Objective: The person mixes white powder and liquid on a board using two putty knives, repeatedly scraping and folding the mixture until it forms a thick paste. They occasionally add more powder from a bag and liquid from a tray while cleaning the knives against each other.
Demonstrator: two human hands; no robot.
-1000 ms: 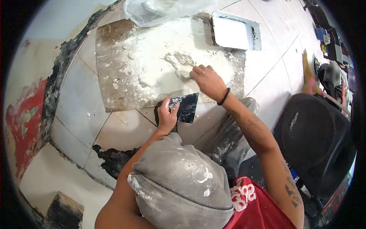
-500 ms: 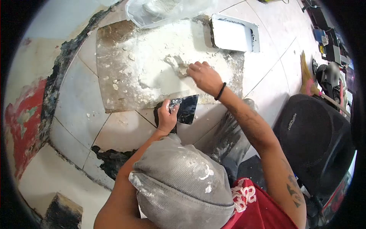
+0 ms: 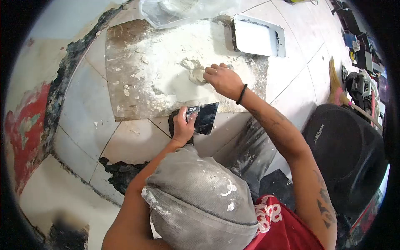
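Observation:
My left hand [image 3: 183, 126] is closed around a black flat putty spreader [image 3: 207, 118], whose wide blade points right, just below the near edge of a board [image 3: 125, 100]. Fingers curled, my right hand [image 3: 223, 81] is low over the board at the edge of a wet, cream-coloured putty heap [image 3: 192, 68]. Whatever it grips is hidden under the fingers. White powder and dried lumps cover much of the board around the putty.
A clear plastic bag of white powder [image 3: 175, 9] lies at the board's far edge. Right of it is a white tray [image 3: 258, 37] with dark smears. A black speaker [image 3: 341, 154] stands at right, near a broom [image 3: 333, 83]. A red-patched wall [image 3: 29, 129] borders the left.
My right hand has shifted slightly and turned at the wrist beside the putty heap. The left hand and its spreader have barely moved.

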